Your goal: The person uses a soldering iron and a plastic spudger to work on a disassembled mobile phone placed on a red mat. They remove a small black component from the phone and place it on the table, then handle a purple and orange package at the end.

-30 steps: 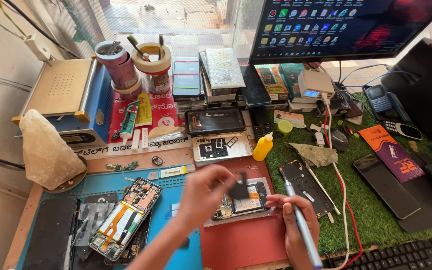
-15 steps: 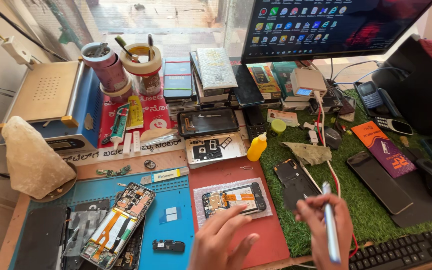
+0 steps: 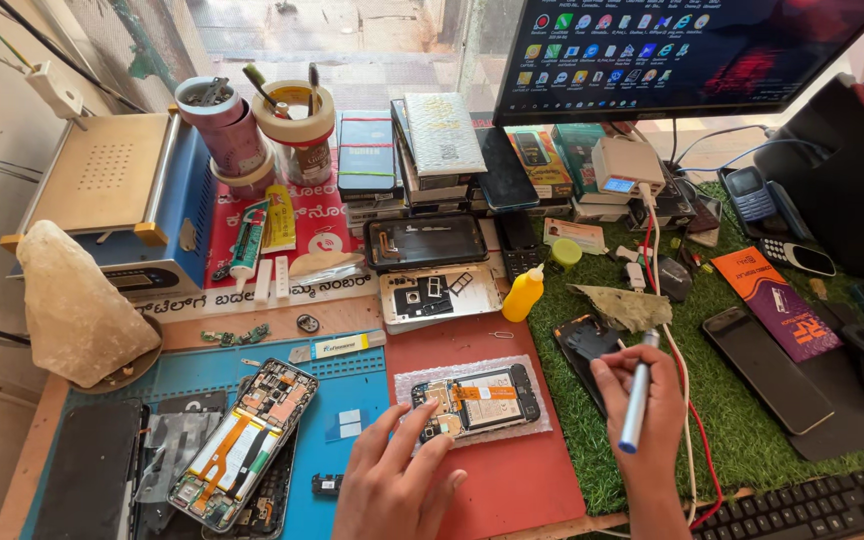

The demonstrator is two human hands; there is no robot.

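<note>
Red mat carries the opened phone on bubble wrap; my left hand lies spread, fingertips on its upper end. My right hand grips a blue screwdriver. Two tape-roll cups hold tools.

The scene is brightly lit by daylight from the far window, where the view is washed out. Soft shadows are cast towards the near side. The picture is sharp throughout; slight wide-angle bending is seen at the edges.
</note>
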